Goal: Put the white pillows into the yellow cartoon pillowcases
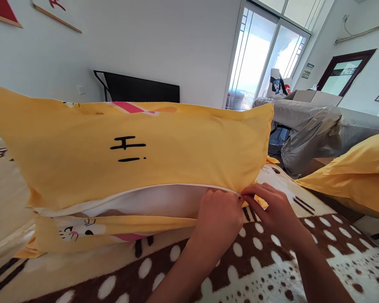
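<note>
A yellow pillowcase (pixel 189 143) with black lettering and cartoon prints stands on its side in front of me, with a pillow inside. Its long opening gapes along the lower side, and the white pillow (pixel 164 200) shows through. My left hand (pixel 221 212) is closed in a fist at the right part of the opening, gripping the pillowcase's edge; its fingertips are hidden. Just right of it, the thumb and forefinger of my right hand (pixel 273 208) pinch the pillowcase at the opening's right end. A tiny dark spot shows there, too small to name.
Under the pillow lies a brown and cream patterned blanket (pixel 233 269). Another yellow piece of bedding (pixel 360 176) rests at the right. Behind it stands furniture under grey plastic sheeting (pixel 322 122). A black panel (pixel 142 87) stands against the back wall, left of a window (pixel 255 50).
</note>
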Motion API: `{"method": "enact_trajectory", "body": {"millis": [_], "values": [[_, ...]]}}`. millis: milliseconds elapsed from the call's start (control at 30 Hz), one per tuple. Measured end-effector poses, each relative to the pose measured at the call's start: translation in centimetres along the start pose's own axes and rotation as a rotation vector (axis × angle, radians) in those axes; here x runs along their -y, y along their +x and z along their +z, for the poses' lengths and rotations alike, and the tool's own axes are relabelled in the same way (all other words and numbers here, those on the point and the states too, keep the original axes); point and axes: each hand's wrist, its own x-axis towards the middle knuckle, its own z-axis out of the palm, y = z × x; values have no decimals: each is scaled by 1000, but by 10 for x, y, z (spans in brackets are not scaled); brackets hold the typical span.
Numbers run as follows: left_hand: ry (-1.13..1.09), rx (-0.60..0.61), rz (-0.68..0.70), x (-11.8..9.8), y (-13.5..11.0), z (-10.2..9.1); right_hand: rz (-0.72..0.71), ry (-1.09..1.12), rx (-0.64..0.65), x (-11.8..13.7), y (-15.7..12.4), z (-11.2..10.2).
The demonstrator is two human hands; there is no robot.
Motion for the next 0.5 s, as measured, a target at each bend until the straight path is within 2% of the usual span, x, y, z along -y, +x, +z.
{"method": "enact_trajectory", "body": {"millis": [100,200,333,400,500], "values": [[-24,3,-14,1,1,-2,-49,-3,28,1,-1,5],[-40,31,-38,1,1,-3,-6,-15,91,-2,-1,7],[-80,48,-75,3,2,-5,4,-50,114,-2,0,9],[-113,38,-92,5,2,-5,-16,-101,94,-2,0,11],[-151,23,-94,7,2,-6,-87,-195,-9,-5,1,17]]}}
